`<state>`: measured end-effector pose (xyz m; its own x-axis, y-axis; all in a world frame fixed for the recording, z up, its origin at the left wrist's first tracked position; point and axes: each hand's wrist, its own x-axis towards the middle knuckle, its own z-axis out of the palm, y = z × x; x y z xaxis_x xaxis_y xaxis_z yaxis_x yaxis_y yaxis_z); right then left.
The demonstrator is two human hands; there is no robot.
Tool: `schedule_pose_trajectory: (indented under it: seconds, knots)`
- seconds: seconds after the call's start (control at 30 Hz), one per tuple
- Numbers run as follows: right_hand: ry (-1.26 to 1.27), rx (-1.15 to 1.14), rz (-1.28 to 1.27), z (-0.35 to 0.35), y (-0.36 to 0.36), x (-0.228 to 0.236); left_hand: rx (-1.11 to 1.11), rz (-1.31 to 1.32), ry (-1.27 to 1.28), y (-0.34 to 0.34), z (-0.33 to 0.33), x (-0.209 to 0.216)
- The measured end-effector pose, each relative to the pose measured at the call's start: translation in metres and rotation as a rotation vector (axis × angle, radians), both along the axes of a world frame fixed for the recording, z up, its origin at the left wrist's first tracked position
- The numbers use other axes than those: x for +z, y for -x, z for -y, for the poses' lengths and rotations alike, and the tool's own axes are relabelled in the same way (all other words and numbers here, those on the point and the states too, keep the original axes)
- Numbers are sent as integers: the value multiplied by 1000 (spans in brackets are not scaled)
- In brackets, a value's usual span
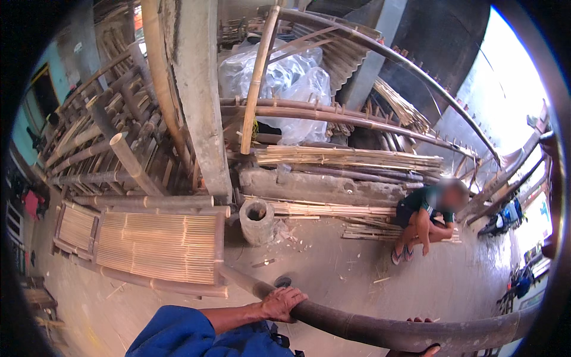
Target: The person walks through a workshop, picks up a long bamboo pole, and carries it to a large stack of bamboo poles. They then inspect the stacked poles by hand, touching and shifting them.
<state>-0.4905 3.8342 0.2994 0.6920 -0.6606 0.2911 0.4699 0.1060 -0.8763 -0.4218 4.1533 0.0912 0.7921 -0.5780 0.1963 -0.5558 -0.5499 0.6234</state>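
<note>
Head view: our left hand (283,304) curls fingers over a thick dark-brown bamboo pole (369,326). Our right hand (429,351) wraps fingers around it.

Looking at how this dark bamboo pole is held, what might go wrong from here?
If the left hand slips, the dark bamboo pole might knock the slatted bamboo panel, which looks close to its end. Swinging the pole around might also catch the crouching person, off to the right.

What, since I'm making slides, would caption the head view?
Left hand and right hand hold a dark bamboo pole near a slatted panel.
</note>
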Motion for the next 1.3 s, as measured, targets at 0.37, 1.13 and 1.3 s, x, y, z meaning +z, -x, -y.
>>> schedule_pose_trajectory:
  seconds: [0.37,1.13,1.3]
  knots:
    - [63,220,28,16,-210,3,144,-126,62,-145,76,-32]
    - [477,770,-518,-42,-421,-132,447,-384,682,-327,149,-15]
    - [788,974,-170,-65,-424,-122,582,-186,621,-324,111,-46]
